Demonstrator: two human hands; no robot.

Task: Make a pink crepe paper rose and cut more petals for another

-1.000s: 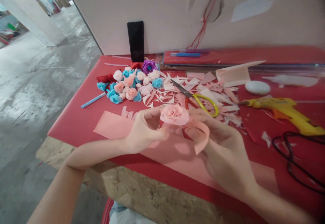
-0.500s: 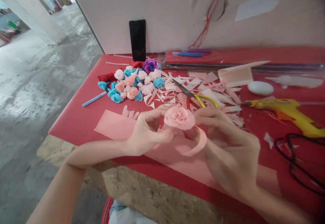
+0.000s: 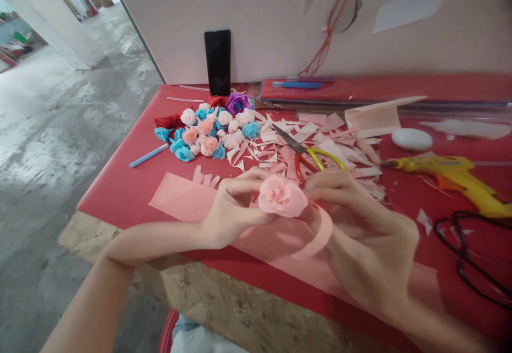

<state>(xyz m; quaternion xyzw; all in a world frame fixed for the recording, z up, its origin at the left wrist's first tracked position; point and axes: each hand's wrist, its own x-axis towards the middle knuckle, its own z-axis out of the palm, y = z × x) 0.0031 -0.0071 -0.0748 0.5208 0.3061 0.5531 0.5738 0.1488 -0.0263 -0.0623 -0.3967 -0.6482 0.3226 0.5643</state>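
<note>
A pink paper rose is pinched between both hands over the red table. My left hand grips its left side with thumb and fingers. My right hand holds its right side, and a loose pink paper strip curls down from the rose across that hand. A flat pink paper sheet lies on the table under the hands.
A pile of finished paper roses in pink, white, blue, purple sits at the back left. Scissors lie among paper scraps. A yellow glue gun with black cord, blue pen, black phone against the wall.
The rose has turned and tilted a little between my fingers, and the loose strip has swung lower and wrapped further around. Both hands stay in about the same place.
</note>
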